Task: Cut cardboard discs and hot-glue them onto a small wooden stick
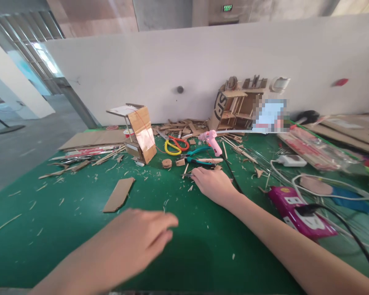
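Observation:
My left hand [132,235] hovers over the near part of the green table, slightly blurred. Its fingers reach forward with nothing visible in them. Further forward, my right hand [211,184] rests low on the table, fingers bent together at a thin dark object [188,175] whose kind I cannot make out. Just beyond lie teal-handled pliers [199,160], a small cardboard block [180,162] and a round cardboard piece [166,164]. A flat cardboard piece [119,195] lies ahead of my left hand. Behind it stands a cardboard structure [145,135] with a raised flap.
A pink glue gun [212,142] and scissors with yellow and red handles [173,148] lie behind the pliers. At right are a purple power strip [299,213] and tangled cables. A cardboard shelf [230,110] stands by the white wall [135,78]. Scraps and sticks litter the table [64,237].

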Demonstrator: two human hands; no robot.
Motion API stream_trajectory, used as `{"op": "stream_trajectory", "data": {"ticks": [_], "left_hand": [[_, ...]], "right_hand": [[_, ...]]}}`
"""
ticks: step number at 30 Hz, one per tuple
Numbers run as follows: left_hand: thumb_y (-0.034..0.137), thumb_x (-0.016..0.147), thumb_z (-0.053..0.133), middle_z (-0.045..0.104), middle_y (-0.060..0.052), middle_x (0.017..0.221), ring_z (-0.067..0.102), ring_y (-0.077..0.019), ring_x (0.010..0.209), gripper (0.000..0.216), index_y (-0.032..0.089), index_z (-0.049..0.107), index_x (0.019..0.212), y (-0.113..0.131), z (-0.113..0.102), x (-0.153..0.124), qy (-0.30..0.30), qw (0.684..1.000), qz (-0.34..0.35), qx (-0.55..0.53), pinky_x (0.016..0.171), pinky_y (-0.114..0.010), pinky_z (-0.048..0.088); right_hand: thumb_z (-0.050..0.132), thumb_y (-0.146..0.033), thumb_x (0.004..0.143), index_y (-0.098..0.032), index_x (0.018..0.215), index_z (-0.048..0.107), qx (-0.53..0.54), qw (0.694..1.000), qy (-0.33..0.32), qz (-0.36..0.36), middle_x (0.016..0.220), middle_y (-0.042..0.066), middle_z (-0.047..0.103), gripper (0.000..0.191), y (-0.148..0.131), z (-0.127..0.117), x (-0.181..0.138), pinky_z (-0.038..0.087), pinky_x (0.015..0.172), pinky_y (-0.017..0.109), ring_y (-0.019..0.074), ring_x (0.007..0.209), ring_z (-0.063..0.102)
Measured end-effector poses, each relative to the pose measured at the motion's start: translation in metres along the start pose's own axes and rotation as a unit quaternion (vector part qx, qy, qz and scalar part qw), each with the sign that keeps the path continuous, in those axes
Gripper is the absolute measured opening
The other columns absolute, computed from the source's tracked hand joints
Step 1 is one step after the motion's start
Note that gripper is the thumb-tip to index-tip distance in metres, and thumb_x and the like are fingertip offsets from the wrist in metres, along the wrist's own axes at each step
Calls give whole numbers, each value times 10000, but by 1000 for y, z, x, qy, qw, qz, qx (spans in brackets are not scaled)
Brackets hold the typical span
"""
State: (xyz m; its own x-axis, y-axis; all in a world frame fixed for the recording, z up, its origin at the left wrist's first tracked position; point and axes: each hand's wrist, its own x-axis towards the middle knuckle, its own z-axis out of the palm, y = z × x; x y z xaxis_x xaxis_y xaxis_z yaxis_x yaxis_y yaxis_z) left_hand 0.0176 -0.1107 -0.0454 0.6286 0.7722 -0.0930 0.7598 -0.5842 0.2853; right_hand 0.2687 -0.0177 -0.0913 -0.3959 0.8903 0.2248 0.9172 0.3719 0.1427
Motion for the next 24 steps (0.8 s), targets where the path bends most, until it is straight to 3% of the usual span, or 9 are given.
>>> {"op": "stream_trajectory", "data": {"ticks": [3, 5, 7, 10, 13, 19, 24], "left_hand": [[225, 915, 341, 659, -54, 909, 638, -198, 745, 363, 284, 588, 1174, 0, -20, 76, 40, 991, -3, 124, 649, -291, 448], [124, 867, 361, 631, -70, 950, 623, -199, 698, 443, 297, 544, 1231, -8, -18, 113, 65, 982, -13, 176, 564, -280, 426], [56, 824, 380, 609, -72, 1023, 617, -209, 789, 527, 316, 519, 1261, -19, -9, 133, 81, 979, 16, 189, 559, -269, 425], [44, 801, 409, 594, -88, 1075, 572, -232, 967, 454, 228, 576, 1181, -33, 6, 138, 109, 975, 74, 181, 676, -291, 470], [103, 855, 401, 606, -91, 1015, 556, -219, 973, 314, 172, 601, 1087, -38, 14, 134, 145, 973, 91, 156, 782, -315, 474], [199, 929, 373, 573, -75, 1015, 564, -185, 862, 290, 229, 598, 1110, -45, 18, 141, 172, 971, 82, 147, 660, -276, 455], [276, 934, 422, 557, -75, 1029, 510, -211, 963, 220, 194, 621, 888, -57, 14, 145, 203, 959, 112, 165, 804, -336, 427]], "right_hand": [[266, -335, 981, -195, 969, 573, 2, 1000, -1, -1, 903, 72, 676, 337, 1, 1, 0, 318, 554, 265, 188, 714, 629], [270, -331, 981, -192, 966, 570, 1, 1000, 3, -5, 900, 71, 675, 331, 1, 1, -1, 305, 546, 268, 189, 718, 629], [277, -316, 981, -186, 958, 571, -2, 1000, 9, -13, 891, 72, 672, 322, 1, 0, -1, 301, 554, 273, 189, 732, 629], [306, -277, 975, -186, 943, 573, -1, 999, 13, -36, 880, 68, 665, 284, 1, -2, -2, 307, 584, 276, 186, 772, 627], [327, -262, 969, -196, 932, 573, 1, 999, 18, -43, 878, 54, 656, 258, 1, -5, -4, 307, 587, 277, 187, 797, 624], [325, -278, 969, -214, 998, 586, 15, 998, 14, -51, 913, 50, 650, 271, 3, -7, -7, 326, 590, 274, 181, 806, 616], [320, -291, 970, -212, 951, 588, 11, 998, 16, -62, 903, 31, 653, 280, 3, -9, -6, 323, 604, 289, 173, 751, 610]]}}
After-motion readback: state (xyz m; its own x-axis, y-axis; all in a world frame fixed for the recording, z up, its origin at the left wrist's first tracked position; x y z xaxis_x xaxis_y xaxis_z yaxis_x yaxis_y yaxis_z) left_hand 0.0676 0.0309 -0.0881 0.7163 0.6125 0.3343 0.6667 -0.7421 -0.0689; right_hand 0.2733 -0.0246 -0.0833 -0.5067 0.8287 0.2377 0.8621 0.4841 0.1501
